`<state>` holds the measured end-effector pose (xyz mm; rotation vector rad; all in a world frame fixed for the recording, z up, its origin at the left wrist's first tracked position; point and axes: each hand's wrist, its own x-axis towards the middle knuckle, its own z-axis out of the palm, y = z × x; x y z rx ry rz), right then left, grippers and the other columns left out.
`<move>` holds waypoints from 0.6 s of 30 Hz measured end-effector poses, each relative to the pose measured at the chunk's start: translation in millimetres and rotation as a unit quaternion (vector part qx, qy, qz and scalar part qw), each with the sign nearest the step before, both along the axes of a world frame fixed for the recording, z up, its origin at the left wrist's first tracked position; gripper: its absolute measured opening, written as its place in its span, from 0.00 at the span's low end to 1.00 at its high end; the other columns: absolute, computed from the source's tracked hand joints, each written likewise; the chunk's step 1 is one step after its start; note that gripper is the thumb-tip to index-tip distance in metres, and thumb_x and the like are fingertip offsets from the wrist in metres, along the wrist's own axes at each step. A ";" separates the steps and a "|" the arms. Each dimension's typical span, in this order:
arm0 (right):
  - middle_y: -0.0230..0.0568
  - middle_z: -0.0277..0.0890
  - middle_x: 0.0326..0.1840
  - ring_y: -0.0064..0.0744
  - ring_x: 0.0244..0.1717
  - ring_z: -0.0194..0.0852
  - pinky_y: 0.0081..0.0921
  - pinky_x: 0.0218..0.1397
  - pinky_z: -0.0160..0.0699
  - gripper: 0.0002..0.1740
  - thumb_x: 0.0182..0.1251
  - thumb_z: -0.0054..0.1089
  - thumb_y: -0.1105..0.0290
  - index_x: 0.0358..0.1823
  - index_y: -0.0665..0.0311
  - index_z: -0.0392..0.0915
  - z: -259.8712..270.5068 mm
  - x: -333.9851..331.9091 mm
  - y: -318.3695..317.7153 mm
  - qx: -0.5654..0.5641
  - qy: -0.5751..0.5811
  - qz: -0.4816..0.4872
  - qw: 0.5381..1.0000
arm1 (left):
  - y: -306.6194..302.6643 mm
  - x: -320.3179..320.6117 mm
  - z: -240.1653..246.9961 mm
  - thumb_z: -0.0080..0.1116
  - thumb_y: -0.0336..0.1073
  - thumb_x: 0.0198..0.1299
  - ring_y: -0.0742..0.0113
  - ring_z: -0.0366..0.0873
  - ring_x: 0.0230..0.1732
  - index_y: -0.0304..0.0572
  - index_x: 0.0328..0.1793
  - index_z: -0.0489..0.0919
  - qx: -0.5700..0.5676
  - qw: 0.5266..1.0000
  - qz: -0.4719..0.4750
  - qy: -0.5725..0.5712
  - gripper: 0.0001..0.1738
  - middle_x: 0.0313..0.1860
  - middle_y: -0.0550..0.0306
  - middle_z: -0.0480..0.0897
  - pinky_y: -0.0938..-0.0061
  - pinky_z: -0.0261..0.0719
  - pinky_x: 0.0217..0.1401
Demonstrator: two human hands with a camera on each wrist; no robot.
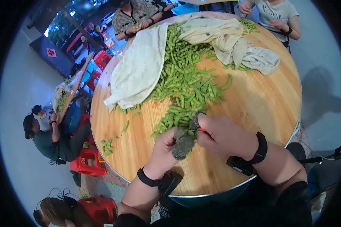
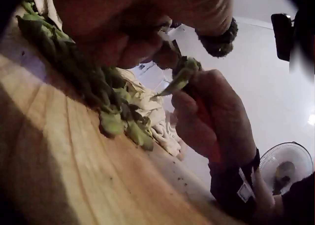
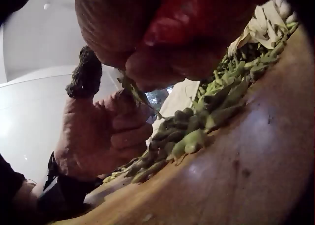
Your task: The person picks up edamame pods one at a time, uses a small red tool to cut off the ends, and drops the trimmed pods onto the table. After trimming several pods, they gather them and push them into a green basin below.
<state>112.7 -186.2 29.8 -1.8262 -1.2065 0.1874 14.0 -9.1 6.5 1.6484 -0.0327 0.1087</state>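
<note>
Over the near part of the round table, my left hand (image 1: 165,147) pinches a green edamame pod (image 2: 178,82). Its thumb wears a dark grey knitted cover (image 1: 184,147). Close against it, my right hand (image 1: 225,136) holds a small tool with a red handle (image 1: 203,131); its working end is hidden by the fingers, and I cannot tell its kind. A similar dark cover (image 1: 195,120) sits on the right thumb. Just beyond both hands lies a heap of edamame pods (image 1: 185,90), its nearest pods close to the left fingers.
A white cloth (image 1: 138,68) and a cream cloth (image 1: 227,41) partly cover the heap. Several loose pods (image 1: 108,146) lie at the table's left. Two people sit across the wooden table (image 1: 254,125). Red stools (image 1: 88,162) and more seated people are at the left.
</note>
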 end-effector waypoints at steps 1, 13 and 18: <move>0.58 0.68 0.19 0.60 0.25 0.70 0.45 0.27 0.70 0.12 0.60 0.51 0.68 0.33 0.69 0.61 -0.8 -3.2 0.5 -0.007 0.006 0.003 1.000 | -1.8 -0.2 0.9 0.61 0.29 0.58 0.83 0.70 0.35 0.41 0.39 0.77 -0.007 1.000 0.003 0.006 0.05 0.31 0.71 0.76 0.84 0.70 0.37; 0.52 0.72 0.20 0.43 0.16 0.75 0.31 0.18 0.71 0.11 0.63 0.45 0.67 0.30 0.69 0.64 13.5 5.5 -1.8 -0.110 0.291 0.127 0.942 | -2.3 -5.8 22.6 0.50 0.36 0.66 0.78 0.70 0.26 0.38 0.44 0.76 -0.078 0.962 -0.106 0.239 0.09 0.30 0.65 0.76 0.82 0.68 0.29; 0.50 0.73 0.19 0.38 0.15 0.75 0.30 0.17 0.72 0.11 0.63 0.45 0.67 0.30 0.69 0.65 15.3 5.5 -1.0 -0.146 0.167 0.071 0.973 | -10.0 -7.2 15.4 0.51 0.48 0.66 0.77 0.66 0.18 0.39 0.52 0.72 -0.228 0.937 -0.061 0.257 0.20 0.27 0.61 0.75 0.84 0.61 0.20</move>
